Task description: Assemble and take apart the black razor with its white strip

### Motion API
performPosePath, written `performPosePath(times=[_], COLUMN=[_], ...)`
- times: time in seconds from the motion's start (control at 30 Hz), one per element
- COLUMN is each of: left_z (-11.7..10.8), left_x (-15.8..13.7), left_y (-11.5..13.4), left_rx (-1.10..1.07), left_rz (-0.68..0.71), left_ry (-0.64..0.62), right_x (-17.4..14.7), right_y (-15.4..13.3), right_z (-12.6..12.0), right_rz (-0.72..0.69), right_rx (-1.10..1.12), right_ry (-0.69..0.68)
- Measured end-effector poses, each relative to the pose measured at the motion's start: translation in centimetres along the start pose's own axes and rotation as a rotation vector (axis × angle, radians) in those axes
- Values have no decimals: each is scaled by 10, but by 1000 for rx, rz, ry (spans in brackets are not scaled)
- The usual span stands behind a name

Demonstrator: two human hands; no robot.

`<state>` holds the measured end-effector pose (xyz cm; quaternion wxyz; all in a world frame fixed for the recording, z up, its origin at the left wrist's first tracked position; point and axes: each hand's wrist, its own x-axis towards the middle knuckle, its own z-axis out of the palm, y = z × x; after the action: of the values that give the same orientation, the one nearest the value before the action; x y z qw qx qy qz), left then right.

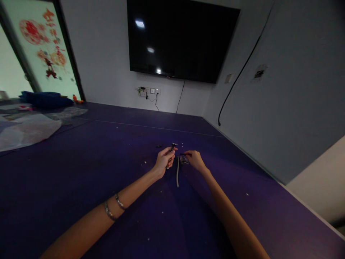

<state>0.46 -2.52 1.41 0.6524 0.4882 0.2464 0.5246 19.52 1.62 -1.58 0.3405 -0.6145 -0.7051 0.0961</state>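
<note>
My left hand (164, 160), with two bracelets on the forearm, is closed around a small dark tool (173, 146) that has a pale tip; its exact kind is too small to make out. To the right, my right hand (196, 159) has its fingers pinched at a thin dark piece (183, 154). Just under that piece lies a small square item with a printed or circuit-like pattern (184, 160), close to the right fingertips. A pale, slightly curved stick or tube (177, 174) lies on the purple surface between the hands.
The wide purple surface (113, 151) carries a small dark piece (159, 146) and scattered white bits. Plastic sheeting (32, 129) and a dark blue bundle (45, 99) lie at the left. A black cable (239, 73) hangs down the right wall; a television (180, 39) hangs ahead.
</note>
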Motion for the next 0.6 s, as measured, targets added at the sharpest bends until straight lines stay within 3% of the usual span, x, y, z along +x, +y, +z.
performPosePath(times=[0.37, 0.6], left_z=[0, -7], left_x=[2, 9], left_y=[-3, -10], left_rx=[35, 21], left_rz=[32, 109], left_ry=[81, 138], right_x=[1, 10], right_y=[-17, -23], right_z=[-7, -10], right_rz=[106, 73], right_rx=[5, 271], right_ry=[23, 98])
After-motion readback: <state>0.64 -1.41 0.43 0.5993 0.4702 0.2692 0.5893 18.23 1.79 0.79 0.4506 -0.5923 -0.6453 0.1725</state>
